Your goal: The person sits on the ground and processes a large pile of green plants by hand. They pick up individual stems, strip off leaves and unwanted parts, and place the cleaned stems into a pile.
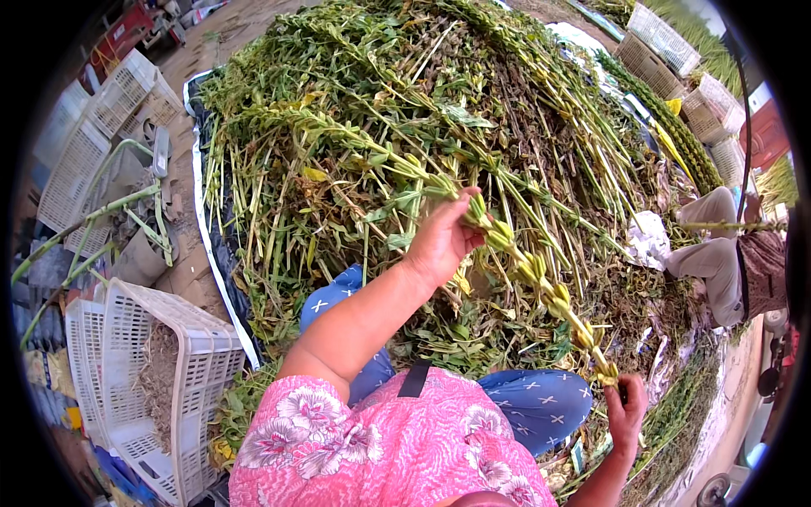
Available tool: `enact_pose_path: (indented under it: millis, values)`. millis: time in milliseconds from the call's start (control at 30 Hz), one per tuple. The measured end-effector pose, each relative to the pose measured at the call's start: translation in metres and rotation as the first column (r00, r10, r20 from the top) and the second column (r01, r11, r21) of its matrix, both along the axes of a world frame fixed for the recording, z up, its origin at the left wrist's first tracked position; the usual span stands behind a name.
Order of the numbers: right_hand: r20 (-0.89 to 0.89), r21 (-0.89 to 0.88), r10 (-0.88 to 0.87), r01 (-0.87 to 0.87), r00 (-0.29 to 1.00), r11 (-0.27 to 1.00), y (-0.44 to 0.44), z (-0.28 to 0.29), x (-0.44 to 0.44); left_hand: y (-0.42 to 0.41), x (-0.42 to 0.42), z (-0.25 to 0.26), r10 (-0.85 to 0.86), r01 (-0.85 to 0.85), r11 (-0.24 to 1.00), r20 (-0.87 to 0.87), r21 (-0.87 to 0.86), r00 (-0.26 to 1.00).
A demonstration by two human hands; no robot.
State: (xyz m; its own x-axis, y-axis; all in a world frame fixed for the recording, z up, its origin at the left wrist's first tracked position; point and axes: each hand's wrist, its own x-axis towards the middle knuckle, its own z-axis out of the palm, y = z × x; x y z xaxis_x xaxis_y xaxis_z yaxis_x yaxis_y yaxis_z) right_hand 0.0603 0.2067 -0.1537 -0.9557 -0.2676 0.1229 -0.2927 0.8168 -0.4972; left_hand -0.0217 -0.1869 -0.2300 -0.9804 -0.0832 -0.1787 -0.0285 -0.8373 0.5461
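Observation:
A long green plant stalk set with plump seed pods slants across the view in front of me. My left hand is closed round its middle, at chest level over the heap. At the stalk's lower right end, my right hand grips the tip between thumb and fingers, beside the last yellowish pods. The leafy end reaches to the upper left. Beneath and beyond lies a big heap of cut stalks and leaves, partly green, partly brown and wilted.
White plastic crates stand at the left, one with dry debris inside; more crates stand at upper right. Dark sheeting with a white edge borders the heap. Another person in light trousers is at the right, near a white bag.

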Motion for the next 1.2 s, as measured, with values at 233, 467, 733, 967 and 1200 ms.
enact_pose_path:
  millis: [233,467,733,967,1200]
  values:
    - [0.131,0.126,-0.223,0.207,0.966,0.97,0.025,-0.024,0.08,0.03,0.023,0.013,-0.325,0.309,0.946,-0.284,-0.1,0.902]
    - [0.136,0.514,-0.313,0.203,0.94,0.834,0.025,0.012,0.114,0.049,0.037,0.011,-0.506,0.463,0.862,-0.326,-0.205,0.799]
    - [0.075,-0.007,-0.183,0.184,0.98,0.983,-0.053,0.048,0.071,0.075,0.045,-0.009,-0.716,0.697,0.695,-0.073,-0.18,0.695]
    - [0.484,-0.19,0.005,0.1,0.875,0.977,-0.113,-0.032,0.019,0.08,0.054,-0.023,-0.797,0.683,0.445,0.091,-0.579,0.597]
    - [0.558,-0.41,-0.114,0.393,0.822,0.823,-0.105,-0.028,0.024,0.009,0.043,0.015,-0.377,-0.038,-0.192,0.038,-0.981,0.925]
